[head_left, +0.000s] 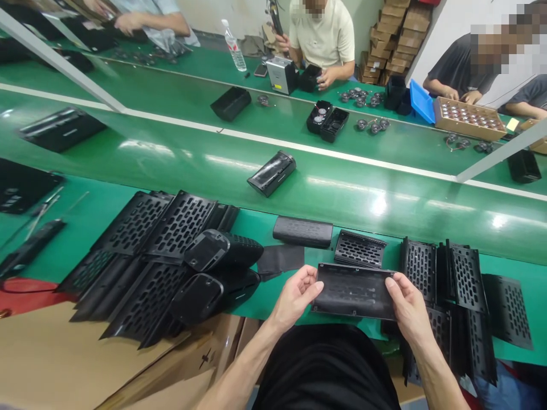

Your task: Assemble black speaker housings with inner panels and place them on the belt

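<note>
Between my two hands is a black plastic speaker grille panel (355, 291), its slots covered by dark mesh or cloth. My left hand (294, 296) pinches the panel's left edge, thumb on top. At the opposite end my right hand (405, 302) grips the right edge the same way. Just beyond it lies a bare slotted grille (361, 249), and behind that to the left a covered panel (302, 231). A square of black cloth (281, 259) rests on the green table beside my left hand.
Stacked grilles (171, 228) and two black speaker housings (222, 250) crowd the left; more grilles (468, 279) stand at right. A green conveyor belt (342, 199) carries a black housing (272, 173). Across it, co-workers sit near a blue-lidded box of parts (468, 118). Cardboard (51, 353) lies lower left.
</note>
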The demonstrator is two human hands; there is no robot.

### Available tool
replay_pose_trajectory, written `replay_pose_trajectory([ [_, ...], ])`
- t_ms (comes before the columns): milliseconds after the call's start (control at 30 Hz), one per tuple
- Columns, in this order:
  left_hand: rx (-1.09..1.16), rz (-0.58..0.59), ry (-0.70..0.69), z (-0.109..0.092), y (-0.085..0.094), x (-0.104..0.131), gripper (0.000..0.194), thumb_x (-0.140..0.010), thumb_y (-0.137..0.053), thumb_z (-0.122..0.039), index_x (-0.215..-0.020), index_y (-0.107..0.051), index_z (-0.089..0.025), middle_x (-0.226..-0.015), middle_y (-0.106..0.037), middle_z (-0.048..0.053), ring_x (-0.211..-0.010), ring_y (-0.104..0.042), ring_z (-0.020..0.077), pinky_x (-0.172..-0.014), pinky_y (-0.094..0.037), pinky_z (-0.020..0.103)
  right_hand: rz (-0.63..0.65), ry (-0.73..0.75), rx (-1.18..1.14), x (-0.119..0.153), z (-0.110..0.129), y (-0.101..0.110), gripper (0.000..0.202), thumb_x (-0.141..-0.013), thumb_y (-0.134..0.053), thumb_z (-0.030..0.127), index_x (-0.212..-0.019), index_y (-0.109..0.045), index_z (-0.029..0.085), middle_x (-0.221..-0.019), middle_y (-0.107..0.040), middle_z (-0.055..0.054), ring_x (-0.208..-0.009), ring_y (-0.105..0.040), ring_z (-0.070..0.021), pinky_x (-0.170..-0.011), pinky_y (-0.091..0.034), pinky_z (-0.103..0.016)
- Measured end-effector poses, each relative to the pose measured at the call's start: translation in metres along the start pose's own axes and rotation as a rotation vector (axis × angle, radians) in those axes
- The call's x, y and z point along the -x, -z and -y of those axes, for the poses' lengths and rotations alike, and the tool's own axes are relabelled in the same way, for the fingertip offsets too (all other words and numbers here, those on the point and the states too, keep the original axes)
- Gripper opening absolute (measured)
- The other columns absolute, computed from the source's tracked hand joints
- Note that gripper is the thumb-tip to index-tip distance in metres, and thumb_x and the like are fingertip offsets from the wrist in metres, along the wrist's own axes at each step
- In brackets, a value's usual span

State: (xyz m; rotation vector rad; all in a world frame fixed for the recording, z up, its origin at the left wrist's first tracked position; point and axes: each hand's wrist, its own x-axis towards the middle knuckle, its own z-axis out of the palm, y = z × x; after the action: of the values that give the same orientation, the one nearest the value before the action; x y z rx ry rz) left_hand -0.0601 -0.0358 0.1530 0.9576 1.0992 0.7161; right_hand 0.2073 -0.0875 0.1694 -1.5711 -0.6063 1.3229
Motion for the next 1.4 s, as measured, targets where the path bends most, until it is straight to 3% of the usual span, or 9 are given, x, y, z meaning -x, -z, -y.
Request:
replay_pose_trajectory([
  [167,0.118,0.055,-0.023,0.005,0.003,0.002,0.047,-0.082,-0.077,-0.055,-0.102,-0.058,-0.017,-0.082,-0.055,-0.001,-0.075,-0.049,0.0134,-0.07,-0.04,0.026,0.024,0.051,0.002,0.002,0.003,0.002,0.033,-0.082,-0.082,0.052,-0.096,-0.07,0.024,-0.092,-0.075,-0.003,-0.093,-0.068,-0.0236,-0.088,-0.053,-0.034],
  [400,0.198,0.074,-0.06,0.01,0.004,0.003,0.042,-0.084,-0.08,-0.045,-0.107,-0.061,-0.017,-0.088,-0.063,0.002,-0.081,-0.057,0.0132,-0.074,-0.048,0.024,-0.053,0.077,0.018,0.002,0.005,0.0,0.037,-0.078,-0.084,0.056,-0.091,-0.071,0.024,-0.088,-0.073,-0.002,-0.079,-0.063,-0.0194,-0.073,-0.051,-0.028],
  [600,0.354,0.118,0.053,0.001,-0.005,0.001,0.044,-0.082,-0.08,-0.047,-0.107,-0.057,-0.018,-0.085,-0.063,0.001,-0.064,-0.059,0.0132,-0.05,-0.054,0.026,-0.114,-0.003,-0.063,-0.003,0.005,-0.005,0.042,-0.071,-0.089,0.055,-0.089,-0.068,0.023,-0.082,-0.071,0.001,-0.074,-0.061,-0.0177,-0.07,-0.052,-0.028],
  [700,0.379,0.109,0.083,-0.005,-0.009,0.001,0.046,-0.079,-0.081,-0.047,-0.106,-0.057,-0.018,-0.085,-0.063,0.001,-0.064,-0.06,0.0139,-0.049,-0.055,0.026,-0.123,-0.023,-0.072,-0.005,0.003,-0.005,0.042,-0.072,-0.088,0.055,-0.089,-0.067,0.023,-0.079,-0.07,0.001,-0.072,-0.062,-0.0179,-0.068,-0.052,-0.028],
  [833,0.374,0.081,0.106,-0.006,-0.012,-0.001,0.049,-0.077,-0.081,-0.05,-0.104,-0.056,-0.019,-0.084,-0.062,0.0,-0.064,-0.058,0.0135,-0.052,-0.053,0.027,-0.109,0.012,-0.046,-0.004,0.003,-0.004,0.042,-0.073,-0.087,0.055,-0.091,-0.068,0.023,-0.08,-0.069,0.0,-0.072,-0.061,-0.0181,-0.068,-0.052,-0.028],
  [1000,0.231,-0.042,0.072,-0.001,-0.012,-0.006,0.045,-0.076,-0.08,-0.054,-0.087,-0.053,-0.019,-0.072,-0.049,-0.005,-0.063,-0.044,0.0094,-0.058,-0.037,0.022,-0.057,0.054,0.089,-0.005,0.006,-0.004,0.05,-0.078,-0.083,0.057,-0.113,-0.071,0.024,-0.087,-0.071,-0.003,-0.078,-0.063,-0.0205,-0.072,-0.052,-0.031],
  [1133,0.141,-0.038,0.035,-0.001,-0.014,-0.011,0.044,-0.082,-0.073,-0.056,-0.081,-0.049,-0.02,-0.067,-0.037,-0.007,-0.061,-0.031,0.0094,-0.057,-0.026,0.024,-0.072,0.086,0.118,-0.009,0.004,-0.006,0.043,-0.076,-0.084,0.058,-0.097,-0.072,0.023,-0.087,-0.072,-0.004,-0.082,-0.063,-0.0221,-0.076,-0.051,-0.033],
  [1400,-0.021,-0.057,-0.083,-0.024,-0.017,-0.006,0.035,-0.09,-0.062,-0.049,-0.078,-0.046,-0.021,-0.07,-0.033,-0.006,-0.064,-0.029,0.0115,-0.061,-0.026,0.027,-0.125,0.136,0.102,-0.006,0.009,-0.008,0.041,-0.075,-0.084,0.059,-0.091,-0.071,0.023,-0.082,-0.069,-0.002,-0.076,-0.06,-0.0196,-0.071,-0.049,-0.03],
])
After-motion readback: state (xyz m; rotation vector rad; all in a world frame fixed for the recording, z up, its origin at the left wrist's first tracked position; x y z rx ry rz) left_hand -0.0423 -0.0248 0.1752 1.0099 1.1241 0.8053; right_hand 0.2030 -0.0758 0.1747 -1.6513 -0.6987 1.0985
